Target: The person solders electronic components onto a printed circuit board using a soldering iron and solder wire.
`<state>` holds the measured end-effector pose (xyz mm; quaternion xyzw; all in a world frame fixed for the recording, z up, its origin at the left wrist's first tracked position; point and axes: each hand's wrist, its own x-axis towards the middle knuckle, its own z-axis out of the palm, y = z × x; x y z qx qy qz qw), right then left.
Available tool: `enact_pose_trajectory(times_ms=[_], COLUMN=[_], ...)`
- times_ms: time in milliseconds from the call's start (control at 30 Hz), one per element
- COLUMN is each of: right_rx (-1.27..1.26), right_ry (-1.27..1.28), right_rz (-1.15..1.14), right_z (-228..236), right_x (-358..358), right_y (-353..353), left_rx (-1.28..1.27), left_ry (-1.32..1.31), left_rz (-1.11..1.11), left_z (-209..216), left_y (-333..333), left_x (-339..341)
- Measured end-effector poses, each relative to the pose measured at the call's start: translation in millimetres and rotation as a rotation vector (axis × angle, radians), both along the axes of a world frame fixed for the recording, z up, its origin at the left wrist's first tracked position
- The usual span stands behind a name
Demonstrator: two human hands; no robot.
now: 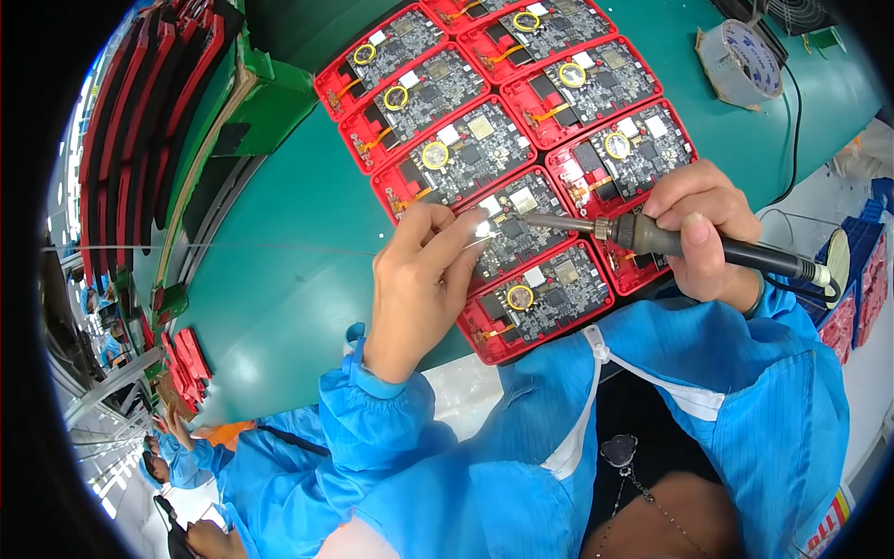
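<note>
My right hand grips the dark handle of a soldering iron. The iron's metal tip points left, over a circuit board in a red housing. Above the same board's left side, my left hand is closed in a pinch on thin solder wire. A fine strand also runs to this hand from the left. A bright glint beside my left fingertips hides detail there, and whether iron and wire touch the board I cannot tell. Nearest my body lies another red housing with a board and a yellow-ringed round part.
Two columns of similar red housings lie on the green table. A tape roll and black cable are at the far right. Red-and-black parts stand in a green rack on the left. Co-workers in blue sit lower left.
</note>
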<state>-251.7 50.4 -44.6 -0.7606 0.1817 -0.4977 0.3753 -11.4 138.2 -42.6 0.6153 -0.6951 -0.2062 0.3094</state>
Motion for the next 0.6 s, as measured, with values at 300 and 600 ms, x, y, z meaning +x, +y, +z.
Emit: enact_pose_trajectory(times_ms=[300, 600], right_rx=[0.033, 0.016], right_ry=[0.091, 0.054], right_rz=[0.051, 0.064], right_z=[5.1, 0.5], right_x=[8.7, 20.4], right_y=[0.7, 4.0], left_rx=[0.158, -0.003], left_ry=[0.415, 0.028], left_rz=[0.203, 0.158], left_z=[10.1, 10.2], left_y=[17.7, 34.5], left_x=[2.7, -4.5])
